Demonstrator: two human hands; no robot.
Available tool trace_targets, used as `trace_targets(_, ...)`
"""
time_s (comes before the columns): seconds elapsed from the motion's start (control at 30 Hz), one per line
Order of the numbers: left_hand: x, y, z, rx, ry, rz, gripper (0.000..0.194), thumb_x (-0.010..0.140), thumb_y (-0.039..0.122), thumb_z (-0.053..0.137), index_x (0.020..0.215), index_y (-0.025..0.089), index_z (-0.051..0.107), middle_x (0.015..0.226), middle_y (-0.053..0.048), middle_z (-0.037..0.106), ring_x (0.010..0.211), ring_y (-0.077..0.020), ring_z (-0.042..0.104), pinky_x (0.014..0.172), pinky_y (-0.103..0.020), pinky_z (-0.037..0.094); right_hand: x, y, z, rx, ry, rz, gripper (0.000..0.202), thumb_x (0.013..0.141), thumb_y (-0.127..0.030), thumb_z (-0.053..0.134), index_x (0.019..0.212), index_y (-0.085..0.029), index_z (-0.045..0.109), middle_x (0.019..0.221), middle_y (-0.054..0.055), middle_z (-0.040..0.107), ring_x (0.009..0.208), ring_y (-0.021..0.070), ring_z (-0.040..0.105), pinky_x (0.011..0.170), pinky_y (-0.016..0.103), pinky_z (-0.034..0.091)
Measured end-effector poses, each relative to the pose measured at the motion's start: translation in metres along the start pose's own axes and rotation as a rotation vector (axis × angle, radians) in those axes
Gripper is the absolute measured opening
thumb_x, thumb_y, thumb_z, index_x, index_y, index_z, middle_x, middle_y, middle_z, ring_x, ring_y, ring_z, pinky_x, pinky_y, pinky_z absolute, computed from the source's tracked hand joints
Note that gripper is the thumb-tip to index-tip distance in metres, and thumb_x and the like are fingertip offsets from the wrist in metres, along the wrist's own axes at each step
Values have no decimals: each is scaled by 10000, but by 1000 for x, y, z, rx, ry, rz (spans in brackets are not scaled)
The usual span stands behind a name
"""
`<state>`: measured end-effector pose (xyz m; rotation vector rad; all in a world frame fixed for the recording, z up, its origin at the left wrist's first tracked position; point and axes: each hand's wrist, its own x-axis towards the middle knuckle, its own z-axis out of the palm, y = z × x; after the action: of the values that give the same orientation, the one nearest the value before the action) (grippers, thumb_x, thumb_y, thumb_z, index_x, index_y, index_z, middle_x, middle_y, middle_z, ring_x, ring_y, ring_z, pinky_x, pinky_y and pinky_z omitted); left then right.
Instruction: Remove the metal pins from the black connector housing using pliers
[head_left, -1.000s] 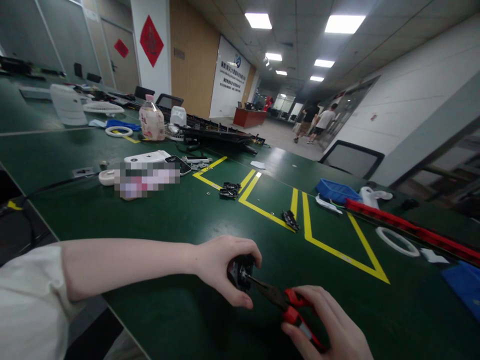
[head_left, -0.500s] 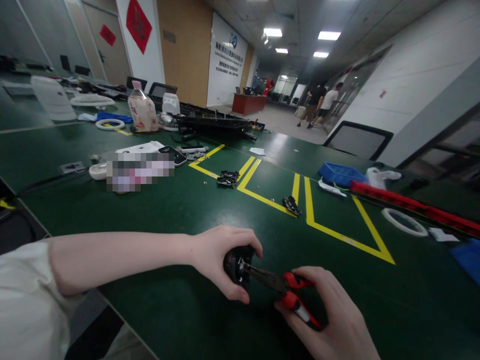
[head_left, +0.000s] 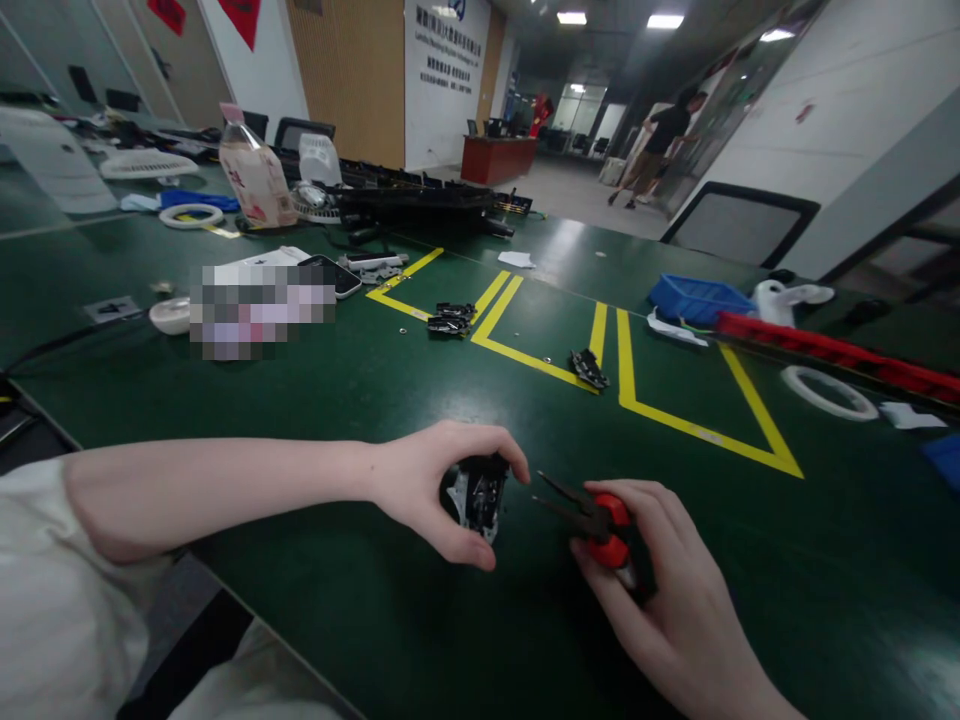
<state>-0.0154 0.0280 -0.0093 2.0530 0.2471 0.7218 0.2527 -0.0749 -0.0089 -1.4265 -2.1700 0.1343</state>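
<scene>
Between the thumb and fingers of my left hand [head_left: 442, 490] is a small black part [head_left: 482, 497] with silvery metal bits, held above the green table [head_left: 337, 390]. My right hand [head_left: 667, 580] grips red-handled pliers [head_left: 604, 530]. The jaws of the pliers are spread and point toward the black part, with a gap between them and it. Farther off, small black parts [head_left: 450, 320] lie beside a yellow tape line, and another black piece [head_left: 589, 368] rests on the tape to the right.
At the left are a pink-capped bottle [head_left: 259, 175], a phone [head_left: 330, 275] and a white tape roll [head_left: 191, 216]. A blue tray [head_left: 697, 300], a long red strip [head_left: 840, 345] and a white ring [head_left: 829, 392] lie at the right. A person [head_left: 660, 140] walks in the background.
The pliers have come away from the black part, moving right, and their jaws are now spread. The part has turned in my left hand. The camera view has shifted slightly.
</scene>
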Motion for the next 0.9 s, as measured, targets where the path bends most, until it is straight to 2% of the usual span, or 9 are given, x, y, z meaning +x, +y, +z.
trace_targets(0.07,-1,3,3,-42,-16,-14,621,639,475,853,1130,172,624,998,-46,659,833,-178,613,739,-281,484,1,0,0,-10,19,-15,263,933,-324,539,1188,-259,535,1114,94,609,985,266,625,736,403,578)
trace_targets(0.2,-2,10,10,-60,-57,-76,621,657,486,837,1141,164,619,994,-49,660,829,-180,624,720,-276,482,2,-1,-2,-16,48,-74,223,909,-214,487,1125,-255,525,1097,81,641,1073,288,633,918,505,542)
trace_targets(0.33,-1,17,14,-10,-76,-138,619,663,486,833,1145,167,610,971,-36,655,805,-169,615,695,-264,474,5,-3,-2,0,42,-125,148,873,-224,573,1017,-255,555,960,36,668,933,263,679,977,529,518)
trace_targets(0.43,-1,18,17,22,-94,-162,647,642,485,845,1155,174,603,964,-26,649,796,-166,607,679,-262,464,7,-7,-2,-32,52,-191,109,898,-293,621,945,-233,542,873,31,647,830,240,667,931,492,537)
trace_targets(0.5,-1,18,19,31,-108,-169,670,621,495,851,1156,181,600,956,-23,646,789,-171,605,671,-268,459,7,-10,-2,-92,56,-235,131,912,-304,621,918,-210,530,836,40,617,764,219,631,781,413,553)
trace_targets(0.6,-2,19,23,31,-111,-173,686,607,502,854,1162,192,595,962,-25,648,794,-181,612,678,-279,465,7,-12,-2,-174,46,-266,101,919,-262,595,892,-183,538,813,52,587,716,198,572,600,325,465)
trace_targets(0.9,0,19,27,78,-106,-42,716,595,452,871,1187,182,574,1017,-36,680,778,-165,608,682,-276,464,6,-11,-1,-224,3,-305,46,860,-173,585,890,-150,560,844,73,587,738,204,533,628,322,427)
